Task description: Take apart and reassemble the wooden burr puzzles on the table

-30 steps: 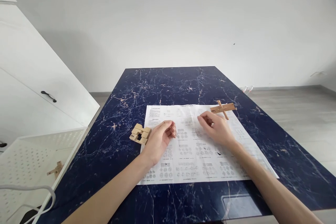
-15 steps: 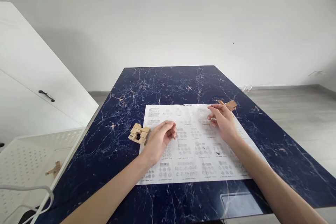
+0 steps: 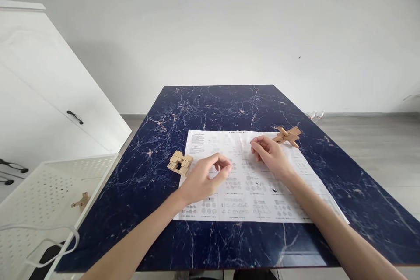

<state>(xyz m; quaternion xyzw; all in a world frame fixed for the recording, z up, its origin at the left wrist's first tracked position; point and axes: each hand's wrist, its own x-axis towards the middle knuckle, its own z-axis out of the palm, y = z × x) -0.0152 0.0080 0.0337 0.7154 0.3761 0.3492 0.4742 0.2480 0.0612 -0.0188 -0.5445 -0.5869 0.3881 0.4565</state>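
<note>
A sheet of printed instructions with rows of small diagrams lies on the dark blue table. Over its left part is my left hand, palm down, its fingers bent and the thumb a little apart from them, holding nothing. To its left, at the sheet's edge, sits a light wooden block puzzle marked 3, with a gap in its middle. My right hand is loosely closed over the upper right of the sheet, with nothing visible in it. Just beyond that hand, a brown wooden puzzle of crossed sticks rests at the sheet's corner.
The blue marbled table reaches toward a pale wall. At the left stands a white perforated basket, with a small wooden cross-shaped piece and a white cable by it. Behind it is a white cabinet with black handles.
My left hand has turned palm down and shifted right, its thumb spreading from the fingers. My right hand has curled its fingers in. The whole view has shifted slightly; both puzzles stay on the table.
</note>
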